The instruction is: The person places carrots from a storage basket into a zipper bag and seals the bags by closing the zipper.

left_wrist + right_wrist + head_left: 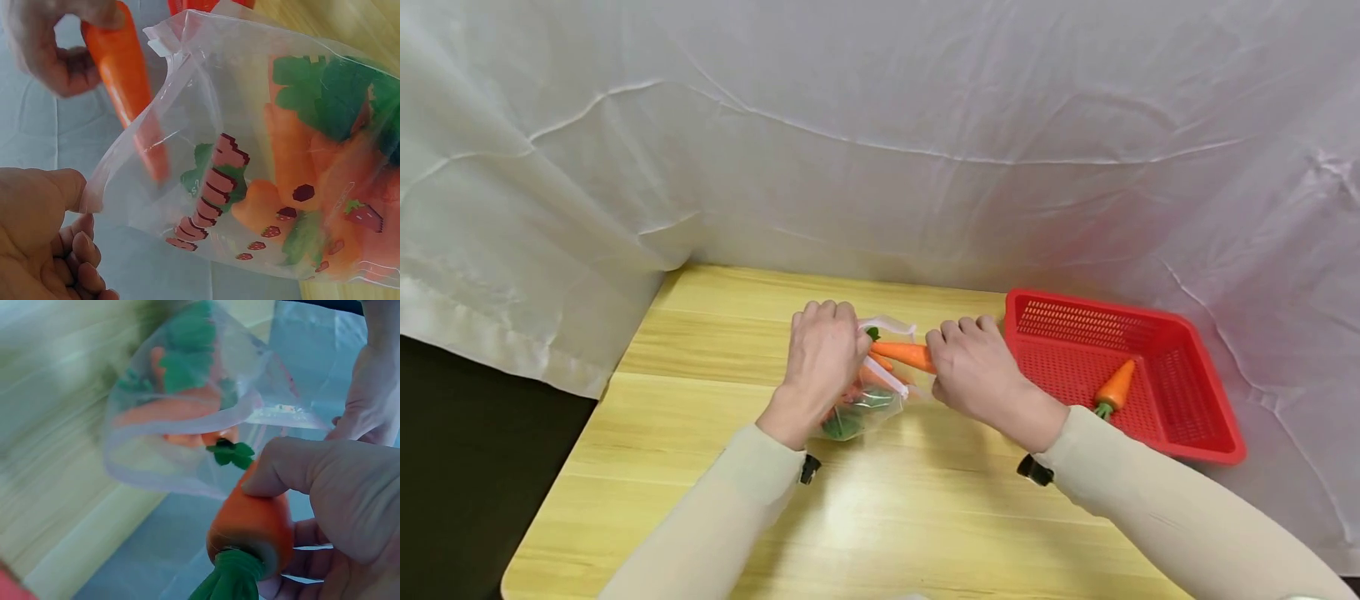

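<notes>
A clear zip bag (237, 87) printed with strawberries stands on the table, holding several orange carrots (290, 150) with green tops. Pinching the bag's rim between thumb and fingers, my left hand (823, 342) keeps the mouth apart. My right hand (973, 367) grips a carrot (250, 519) by its thick end, near the green stem. In the left wrist view, that carrot's narrow tip points down inside the bag's mouth, seen through the plastic. The left hand (375, 394) also shows at the edge of the right wrist view.
A red plastic basket (1213, 392) sits at the right of the wooden table (685, 417), with one carrot (1116, 387) lying in it. Behind the table hangs a pale cloth (850, 167). A dark area (475, 467) lies beyond the table's left edge.
</notes>
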A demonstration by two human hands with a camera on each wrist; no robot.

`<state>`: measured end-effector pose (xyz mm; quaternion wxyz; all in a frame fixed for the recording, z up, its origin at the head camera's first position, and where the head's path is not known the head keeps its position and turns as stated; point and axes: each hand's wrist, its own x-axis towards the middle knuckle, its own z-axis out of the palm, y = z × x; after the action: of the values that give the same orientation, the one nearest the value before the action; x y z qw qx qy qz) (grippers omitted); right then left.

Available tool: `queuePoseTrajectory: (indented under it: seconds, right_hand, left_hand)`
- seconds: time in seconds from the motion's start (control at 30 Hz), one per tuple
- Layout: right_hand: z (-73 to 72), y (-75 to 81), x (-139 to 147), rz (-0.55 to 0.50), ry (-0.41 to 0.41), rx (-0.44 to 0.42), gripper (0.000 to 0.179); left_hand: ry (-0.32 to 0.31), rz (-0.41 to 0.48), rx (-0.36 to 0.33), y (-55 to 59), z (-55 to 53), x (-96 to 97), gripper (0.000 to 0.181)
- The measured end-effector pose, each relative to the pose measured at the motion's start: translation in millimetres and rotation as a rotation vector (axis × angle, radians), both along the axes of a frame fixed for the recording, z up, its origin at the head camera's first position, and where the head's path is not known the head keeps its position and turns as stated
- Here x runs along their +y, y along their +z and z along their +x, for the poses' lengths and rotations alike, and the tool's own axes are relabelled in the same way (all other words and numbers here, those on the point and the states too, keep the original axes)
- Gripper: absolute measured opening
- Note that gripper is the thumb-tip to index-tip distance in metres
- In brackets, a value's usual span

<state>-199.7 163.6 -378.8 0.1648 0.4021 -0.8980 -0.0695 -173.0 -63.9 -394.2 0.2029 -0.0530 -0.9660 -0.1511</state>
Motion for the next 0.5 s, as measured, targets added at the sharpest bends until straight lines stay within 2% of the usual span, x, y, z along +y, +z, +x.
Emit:
queuePoseTrajectory:
  seconds: [0.23, 0.4, 0.5]
  right_hand:
    - [-8.8, -1.2, -23, -0.005, -0.054, -0.183, 0.026]
    - [-14.8, -2.7, -32, -0.066, -0.084, -0.341, 0.031]
    - [-16.6, -4.6, -36, -0.109, -0.096, -0.438, 0.027]
  left_hand:
    - [-0.003, 0.034, -0.046, 2.7, 0.8, 3.6, 0.012]
    - [-0.005, 0.059, -0.063, 4.4, 1.3, 5.1, 0.011]
    - [-0.01, 0.062, -0.063, 4.7, 1.2, 5.6, 0.011]
